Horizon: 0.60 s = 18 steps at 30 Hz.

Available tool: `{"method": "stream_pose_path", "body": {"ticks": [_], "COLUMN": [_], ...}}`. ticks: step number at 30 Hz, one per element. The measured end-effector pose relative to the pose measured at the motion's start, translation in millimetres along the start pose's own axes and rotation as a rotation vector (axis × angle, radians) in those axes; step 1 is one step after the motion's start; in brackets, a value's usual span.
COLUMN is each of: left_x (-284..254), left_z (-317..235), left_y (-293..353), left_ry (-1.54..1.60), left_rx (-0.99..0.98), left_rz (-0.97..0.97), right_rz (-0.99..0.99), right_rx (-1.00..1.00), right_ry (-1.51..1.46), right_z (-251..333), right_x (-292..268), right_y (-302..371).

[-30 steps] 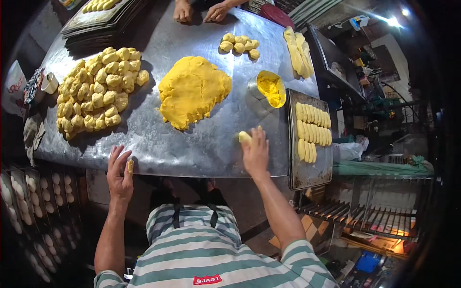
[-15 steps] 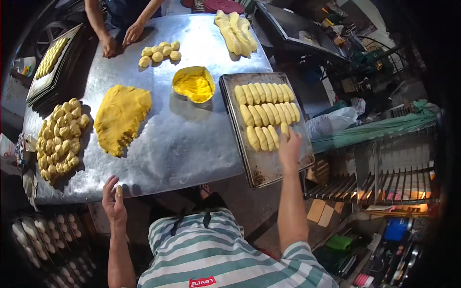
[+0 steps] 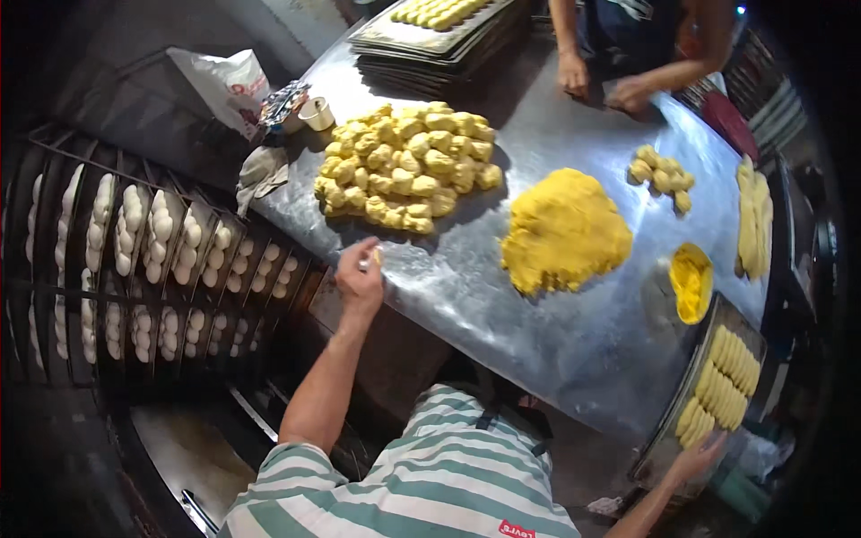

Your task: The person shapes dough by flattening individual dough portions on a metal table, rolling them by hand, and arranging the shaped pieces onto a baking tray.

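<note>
My left hand [image 3: 359, 280] rests at the near edge of the steel table [image 3: 538, 341], closed on a small piece of yellow dough [image 3: 374, 259]. Just beyond it lies a big pile of dough lumps [image 3: 404, 170]. My right hand [image 3: 696, 460] is at the lower right with its fingers apart and nothing in it, at the near edge of a metal tray [image 3: 659, 448] that holds rows of rolled dough pieces [image 3: 722, 386]. Between the two hands sits a mound of yellow filling [image 3: 563, 231].
A yellow bowl [image 3: 691, 282] stands by the tray. Small dough balls [image 3: 662, 170] and long rolls [image 3: 753, 215] lie farther right. Another person's hands [image 3: 632, 94] work at the far edge beside stacked trays [image 3: 439, 22]. A rack of dough pieces [image 3: 134, 260] fills the left.
The view has swung to the left. My right hand has let go of a dough roll on the tray and drawn back to the tray's edge. My left hand still holds its small piece.
</note>
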<state>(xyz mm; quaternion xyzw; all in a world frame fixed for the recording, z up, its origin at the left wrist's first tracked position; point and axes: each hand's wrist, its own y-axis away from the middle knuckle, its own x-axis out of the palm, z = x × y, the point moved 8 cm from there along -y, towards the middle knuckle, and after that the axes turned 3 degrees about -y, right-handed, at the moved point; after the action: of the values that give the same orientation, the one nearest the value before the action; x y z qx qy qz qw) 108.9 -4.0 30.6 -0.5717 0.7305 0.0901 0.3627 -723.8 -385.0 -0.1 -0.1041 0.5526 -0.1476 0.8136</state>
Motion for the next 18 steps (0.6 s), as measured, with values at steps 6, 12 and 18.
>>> {"method": "stream_pose_path", "body": {"ticks": [6, 12, 18], "left_x": [-44, 57, 2], "left_z": [49, 36, 73], "left_y": [-132, -184, -216], "left_ry": [-0.155, -0.816, -0.402], "left_rx": [-0.030, 0.821, 0.327], "left_rz": [-0.241, 0.272, 0.126], "right_rz": [0.063, 0.281, 0.180], "right_rx": [-0.184, -0.047, -0.371], "right_ry": [-0.134, -0.280, -0.313], "right_z": [181, 204, 315], "right_x": [42, 42, 55], "right_y": [18, 10, -3]}}
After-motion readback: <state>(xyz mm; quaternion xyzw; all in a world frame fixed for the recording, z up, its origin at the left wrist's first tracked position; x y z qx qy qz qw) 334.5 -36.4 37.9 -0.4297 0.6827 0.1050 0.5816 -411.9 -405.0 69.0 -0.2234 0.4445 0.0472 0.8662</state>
